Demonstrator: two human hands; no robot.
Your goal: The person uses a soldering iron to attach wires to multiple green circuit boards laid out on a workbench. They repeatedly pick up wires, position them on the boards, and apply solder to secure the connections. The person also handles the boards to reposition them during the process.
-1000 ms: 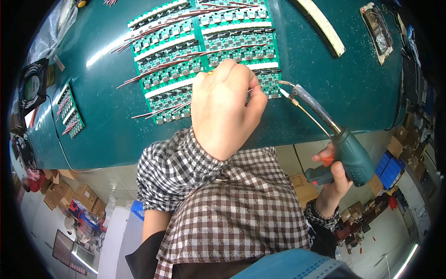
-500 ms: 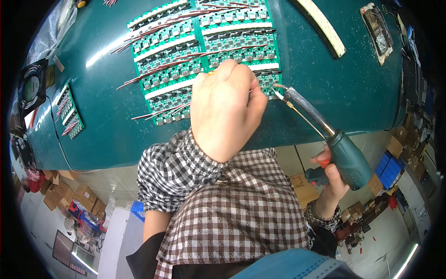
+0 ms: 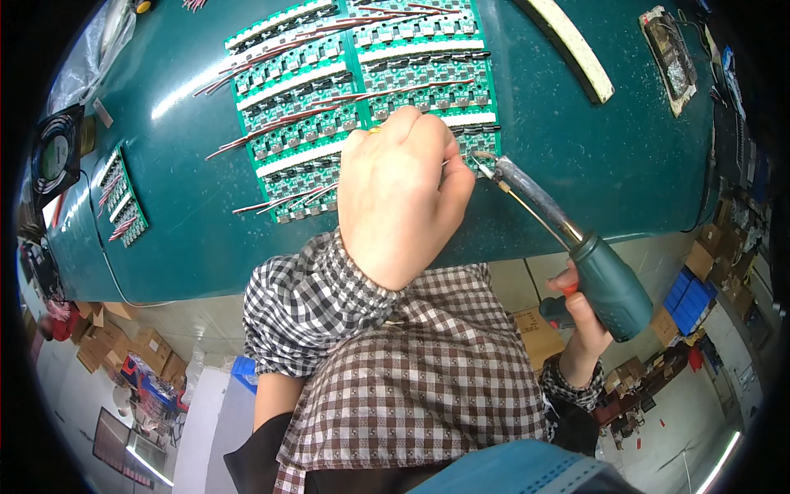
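Boards [image 3: 424,74], green and set in two panels side by side, lie flat on the table [image 3: 214,247], from its near middle back toward the far edge, and the fingers at work are at their near right corner. The left hand [image 3: 395,189] arches over the panels, its thumb and forefinger pinched on a thin lead [image 3: 445,163], most of which I cannot see behind the knuckles. Close to that pinch comes the tip of the iron [image 3: 613,288], with a slim tube [image 3: 535,212] running beside its barrel; from here I cannot tell whether the tip touches the board. The right hand [image 3: 588,325] is wrapped round the iron's green handle, just off the table's near edge, a finger by the red trigger [image 3: 569,288]. Red, black and white wires [image 3: 288,122] stretch in rows across the panels, their ends poking past the left side. Toward the table's left edge lies a smaller board [image 3: 123,198] with wires on it, and beyond that a black fan [image 3: 56,156]. A curved pale strip [image 3: 572,45] rests toward the far right, and a grimy block [image 3: 671,62] sits nearer the far right corner.
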